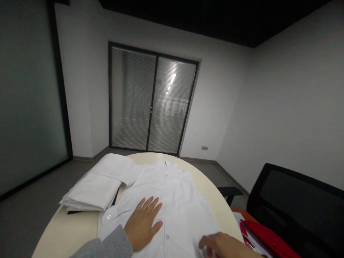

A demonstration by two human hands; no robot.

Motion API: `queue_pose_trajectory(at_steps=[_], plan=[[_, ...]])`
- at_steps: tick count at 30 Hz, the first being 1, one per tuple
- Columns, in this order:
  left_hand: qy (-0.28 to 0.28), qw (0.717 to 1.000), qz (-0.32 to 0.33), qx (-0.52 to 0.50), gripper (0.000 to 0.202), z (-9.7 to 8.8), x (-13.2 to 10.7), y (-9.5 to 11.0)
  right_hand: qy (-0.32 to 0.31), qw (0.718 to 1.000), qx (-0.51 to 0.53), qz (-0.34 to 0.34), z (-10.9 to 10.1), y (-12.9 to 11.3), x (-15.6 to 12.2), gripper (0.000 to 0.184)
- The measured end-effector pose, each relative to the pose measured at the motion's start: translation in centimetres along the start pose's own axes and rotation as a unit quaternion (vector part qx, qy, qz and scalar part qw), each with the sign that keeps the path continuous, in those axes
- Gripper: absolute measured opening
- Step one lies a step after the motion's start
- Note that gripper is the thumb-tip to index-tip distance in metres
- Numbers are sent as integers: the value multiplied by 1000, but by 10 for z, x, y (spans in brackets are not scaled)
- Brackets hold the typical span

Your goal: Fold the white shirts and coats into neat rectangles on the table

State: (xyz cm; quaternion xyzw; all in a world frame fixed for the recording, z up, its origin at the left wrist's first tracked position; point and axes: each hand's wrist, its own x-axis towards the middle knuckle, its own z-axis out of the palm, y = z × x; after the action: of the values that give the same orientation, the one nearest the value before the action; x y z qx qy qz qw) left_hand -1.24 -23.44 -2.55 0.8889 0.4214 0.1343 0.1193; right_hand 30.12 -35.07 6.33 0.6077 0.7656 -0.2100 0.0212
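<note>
A white buttoned shirt (172,193) lies spread flat on a cream oval table (212,193). My left hand (143,224) rests palm down on the shirt's front, fingers stretched out and a little apart. My right hand (224,245) is at the shirt's lower right edge near the bottom of the view, its fingers curled down onto the cloth; what they pinch, if anything, is hidden. A grey sleeve covers my left forearm.
A stack of folded white garments (94,191) sits on the table's left side over something dark. A black mesh chair (295,204) stands at the right, with red folders (266,240) beside it. A window with blinds (152,104) is ahead.
</note>
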Motion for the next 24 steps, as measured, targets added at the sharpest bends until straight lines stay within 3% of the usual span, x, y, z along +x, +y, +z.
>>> queue_pose_trajectory(at_steps=[3,5,9,12,17,21,24], plan=[[10,1000,3,-4,60,4,1,-2,39,994,-4,-99,-13,-24,43,47],[15,1000,6,-4,59,5,1,-2,71,991,-32,-106,-13,-32,85,56],[13,1000,5,-10,58,2,0,-3,142,986,-82,-32,3,-20,170,67],[6,1000,0,-21,57,-4,0,-1,160,983,-72,49,15,7,210,68],[-18,999,-5,-39,59,-14,0,2,159,978,-86,100,14,48,234,68],[-22,998,-7,-58,59,-15,2,3,157,976,-93,120,9,60,237,68],[45,990,-56,-122,63,-16,6,-1,164,974,-95,121,10,63,239,68]])
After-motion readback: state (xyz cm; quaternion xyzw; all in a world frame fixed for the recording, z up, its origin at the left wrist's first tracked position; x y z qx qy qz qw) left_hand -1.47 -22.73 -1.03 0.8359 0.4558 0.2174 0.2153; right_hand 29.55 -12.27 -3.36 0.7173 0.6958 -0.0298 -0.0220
